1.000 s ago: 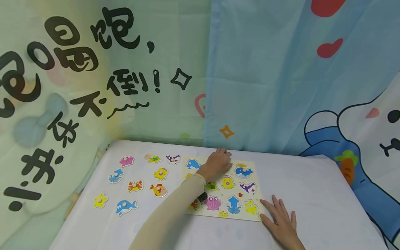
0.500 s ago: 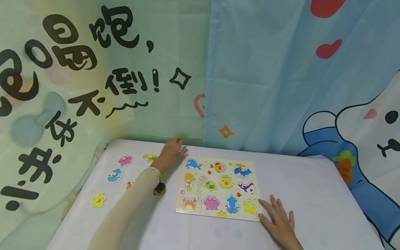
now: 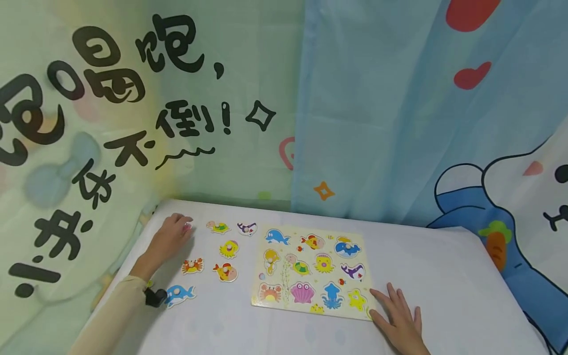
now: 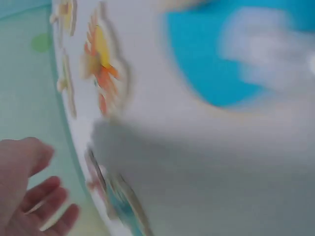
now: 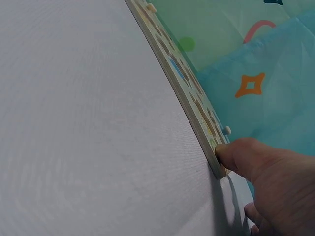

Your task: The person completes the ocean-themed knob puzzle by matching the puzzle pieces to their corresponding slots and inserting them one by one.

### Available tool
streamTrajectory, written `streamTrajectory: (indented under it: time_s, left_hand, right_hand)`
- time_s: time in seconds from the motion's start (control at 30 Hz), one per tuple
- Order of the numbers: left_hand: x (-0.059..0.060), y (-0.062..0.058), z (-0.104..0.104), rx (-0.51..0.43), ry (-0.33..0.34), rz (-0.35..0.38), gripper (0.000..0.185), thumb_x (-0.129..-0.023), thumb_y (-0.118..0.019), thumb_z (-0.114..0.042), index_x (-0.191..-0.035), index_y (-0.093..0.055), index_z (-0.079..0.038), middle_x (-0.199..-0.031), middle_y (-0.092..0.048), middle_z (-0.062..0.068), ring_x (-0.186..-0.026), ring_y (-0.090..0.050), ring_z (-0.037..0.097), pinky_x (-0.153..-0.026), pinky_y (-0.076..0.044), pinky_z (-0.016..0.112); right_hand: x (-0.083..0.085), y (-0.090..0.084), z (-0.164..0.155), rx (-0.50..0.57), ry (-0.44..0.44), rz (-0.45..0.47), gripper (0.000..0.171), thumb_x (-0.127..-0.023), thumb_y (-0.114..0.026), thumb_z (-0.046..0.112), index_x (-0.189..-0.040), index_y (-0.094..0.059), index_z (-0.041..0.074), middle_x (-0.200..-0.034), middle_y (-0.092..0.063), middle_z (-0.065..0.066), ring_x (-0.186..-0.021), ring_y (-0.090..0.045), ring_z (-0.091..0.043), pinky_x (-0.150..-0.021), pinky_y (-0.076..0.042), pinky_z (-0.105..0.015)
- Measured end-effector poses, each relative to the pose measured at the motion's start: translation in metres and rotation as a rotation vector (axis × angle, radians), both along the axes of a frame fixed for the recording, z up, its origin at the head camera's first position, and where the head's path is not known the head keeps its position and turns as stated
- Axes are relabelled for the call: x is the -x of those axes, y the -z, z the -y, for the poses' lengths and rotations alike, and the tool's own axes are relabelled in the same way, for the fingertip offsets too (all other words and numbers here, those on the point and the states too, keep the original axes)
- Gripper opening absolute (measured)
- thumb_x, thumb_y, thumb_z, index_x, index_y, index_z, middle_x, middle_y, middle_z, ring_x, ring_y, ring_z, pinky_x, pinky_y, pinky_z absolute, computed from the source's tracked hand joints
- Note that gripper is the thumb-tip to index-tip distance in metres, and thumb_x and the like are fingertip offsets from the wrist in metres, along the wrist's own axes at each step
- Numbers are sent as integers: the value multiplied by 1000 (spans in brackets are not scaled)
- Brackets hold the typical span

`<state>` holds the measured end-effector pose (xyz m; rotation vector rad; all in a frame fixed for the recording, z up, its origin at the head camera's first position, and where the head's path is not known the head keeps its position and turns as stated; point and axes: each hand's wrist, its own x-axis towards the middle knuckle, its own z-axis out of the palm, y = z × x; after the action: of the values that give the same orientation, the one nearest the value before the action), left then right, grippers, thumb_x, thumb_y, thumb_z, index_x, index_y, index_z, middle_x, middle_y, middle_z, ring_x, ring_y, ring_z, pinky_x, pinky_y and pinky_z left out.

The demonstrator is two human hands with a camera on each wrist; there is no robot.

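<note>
My left hand point(image 3: 167, 239) is reached out to the far left of the white table point(image 3: 443, 276), fingertips resting on the pink shell piece point(image 3: 186, 228); whether the fingers have closed on its peg I cannot tell, as the hand covers most of it and the left wrist view is blurred; there the fingers point(image 4: 44, 196) appear loosely extended. My right hand point(image 3: 399, 318) lies flat on the table, fingers spread, with the thumb point(image 5: 236, 155) pressed against the near right corner of the puzzle board point(image 3: 310, 268); it holds nothing, it only steadies.

The board shows one piece seated, the blue whale point(image 3: 347, 247) at the top right with its peg visible; the other recesses appear unfilled. Loose pieces lie left of the board: turtle point(image 3: 217, 227), purple whale point(image 3: 246, 228), yellow octopus point(image 3: 229, 248), crab point(image 3: 192, 266), orange fish point(image 3: 225, 271), blue dolphin point(image 3: 179, 294).

Risks noted: the black wrist camera point(image 3: 155, 297) hangs just beside the blue dolphin, and drawing my arm back across could drag or flick that piece; a poor pinch on the small peg could drop the shell among its neighbours; easing my thumb off the corner would leave the board free to slide on the smooth cloth.
</note>
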<state>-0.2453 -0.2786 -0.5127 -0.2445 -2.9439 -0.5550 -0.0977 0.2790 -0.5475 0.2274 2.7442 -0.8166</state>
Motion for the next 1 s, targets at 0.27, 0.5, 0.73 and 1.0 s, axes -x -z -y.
streamTrajectory:
  time_s: [0.27,0.5,0.73,1.0]
  left_hand:
    - [-63,11,31,21,6,31,34,-88,-65,-7,-119,-59,6,-116,-57,24,-104,-56,41,-88,-48,55]
    - [-60,16,36,-5,35,-41,27,-85,-65,3,-112,-63,8,-107,-60,21,-98,-59,38,-85,-51,52]
    - [-54,16,42,-96,-47,-3,17,-86,-64,5,-103,-68,7,-98,-62,20,-91,-63,35,-84,-52,51]
    - [-49,15,43,-119,-97,78,23,-87,-68,-3,-108,-67,6,-97,-64,20,-88,-62,31,-83,-53,49]
  right_hand:
    - [0,0,-2,-4,0,33,67,-89,-58,53,-143,-43,16,-160,-5,-27,-146,7,-50,-104,20,-72]
    - [-1,1,-2,-8,5,20,69,-89,-58,54,-143,-43,14,-159,-6,-28,-145,5,-51,-103,20,-73]
    - [0,1,2,-3,2,25,68,-89,-58,53,-143,-43,15,-159,-5,-28,-146,7,-50,-104,20,-72]
    - [-1,-2,1,-12,7,51,66,-90,-58,50,-144,-41,15,-160,-4,-27,-146,8,-50,-104,20,-72]
